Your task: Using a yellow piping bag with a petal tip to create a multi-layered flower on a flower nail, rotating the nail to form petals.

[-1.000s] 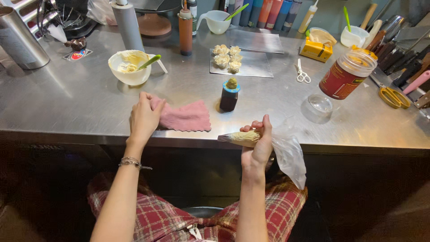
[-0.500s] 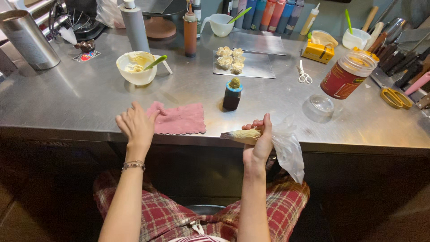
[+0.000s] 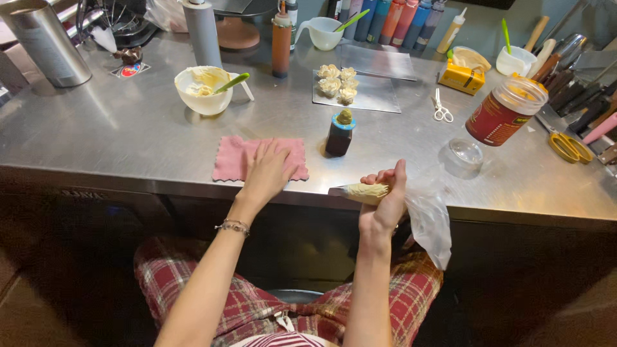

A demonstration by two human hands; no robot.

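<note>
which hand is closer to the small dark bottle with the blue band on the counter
Left. The left hand lies flat on the pink cloth, just beside the small dark bottle. The right hand holds the piping bag at the counter edge, below the bottle.

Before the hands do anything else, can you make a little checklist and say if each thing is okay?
1. Right hand has a firm hold on the piping bag: ok, fingers wrapped around it.
2. Cream in the bag's tip: ok, cream shows near the nozzle.
3. Left hand is on the pink cloth: ok, palm flat on it.
4. Small dark bottle stands upright: ok.
5. Piped cream flowers are away from the hands: ok, on the metal sheet farther back.
6. Left hand is clean: cannot tell.
</note>
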